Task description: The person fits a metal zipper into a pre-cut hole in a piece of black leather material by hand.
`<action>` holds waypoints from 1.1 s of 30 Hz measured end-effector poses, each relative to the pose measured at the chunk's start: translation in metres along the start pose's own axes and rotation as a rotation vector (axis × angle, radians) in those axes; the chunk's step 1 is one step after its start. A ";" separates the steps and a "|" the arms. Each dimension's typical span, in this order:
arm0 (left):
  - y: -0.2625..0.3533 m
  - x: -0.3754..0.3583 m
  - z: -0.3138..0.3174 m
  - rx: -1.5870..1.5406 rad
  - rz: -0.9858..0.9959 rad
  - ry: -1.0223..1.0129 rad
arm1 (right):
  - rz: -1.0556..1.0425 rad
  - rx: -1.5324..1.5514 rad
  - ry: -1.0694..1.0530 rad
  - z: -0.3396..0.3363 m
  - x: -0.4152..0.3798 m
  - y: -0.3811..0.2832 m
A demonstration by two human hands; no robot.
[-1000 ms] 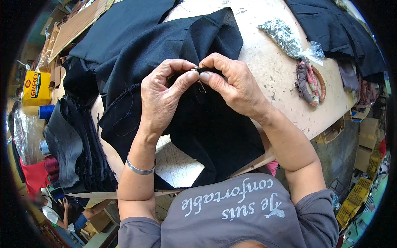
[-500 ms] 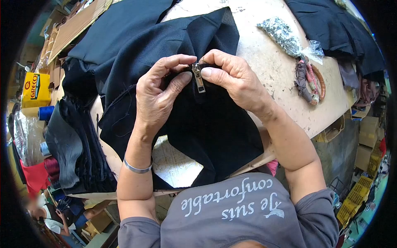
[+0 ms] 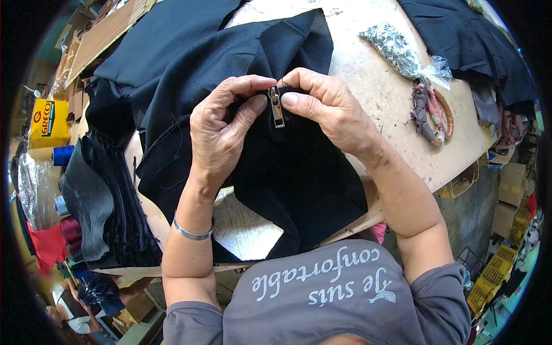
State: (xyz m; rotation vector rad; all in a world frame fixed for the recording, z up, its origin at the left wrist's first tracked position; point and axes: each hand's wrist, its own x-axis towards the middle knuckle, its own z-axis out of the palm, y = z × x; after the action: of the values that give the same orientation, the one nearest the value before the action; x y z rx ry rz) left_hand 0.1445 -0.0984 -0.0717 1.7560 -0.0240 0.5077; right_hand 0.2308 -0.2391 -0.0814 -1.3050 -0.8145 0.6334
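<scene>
A metal zipper slider (image 3: 275, 99) with a long pull tab hanging down sits between my two hands, on a dark zipper in black fabric (image 3: 299, 167). My left hand (image 3: 220, 123) is closed, its thumb and forefinger pinching the zipper edge just left of the slider. On the other side, my right hand (image 3: 335, 112) also pinches the zipper edge, its thumb tip beside the slider. The fabric spreads over the table under both hands. Fingers cover much of the zipper's top end.
The pale table (image 3: 356, 80) bears a plastic bag of small shiny pieces (image 3: 394, 49) and a cloth-wrapped ring (image 3: 428, 115). Stacked dark cloth pieces (image 3: 95, 201) lie left, near thread spools (image 3: 63, 156) and a yellow box (image 3: 50, 123). Another person (image 3: 75, 310) is at lower left.
The slider's pull tab has shifted very slightly; both hands keep their pinch in nearly the same place. At lower left, the other person has changed posture.
</scene>
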 end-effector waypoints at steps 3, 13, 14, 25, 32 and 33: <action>-0.001 0.000 -0.001 0.013 0.006 -0.001 | 0.000 0.005 0.010 0.001 0.000 0.001; -0.002 0.000 0.001 -0.005 0.013 -0.004 | 0.047 -0.028 -0.049 -0.003 -0.001 -0.002; -0.001 0.000 0.001 0.003 0.014 -0.003 | 0.048 -0.022 -0.049 -0.003 -0.001 -0.002; -0.002 0.001 0.001 0.131 0.146 0.016 | 0.040 0.091 -0.010 -0.001 0.001 0.003; 0.002 0.003 0.007 0.412 0.258 0.066 | 0.139 0.390 0.077 0.009 0.000 0.009; 0.000 0.003 0.007 0.419 0.244 0.050 | 0.136 0.362 0.081 0.009 -0.001 0.012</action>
State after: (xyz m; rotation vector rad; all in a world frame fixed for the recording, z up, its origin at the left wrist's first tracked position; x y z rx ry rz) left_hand 0.1495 -0.1041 -0.0713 2.1627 -0.1042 0.7766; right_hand 0.2236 -0.2324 -0.0926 -1.0523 -0.5180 0.7908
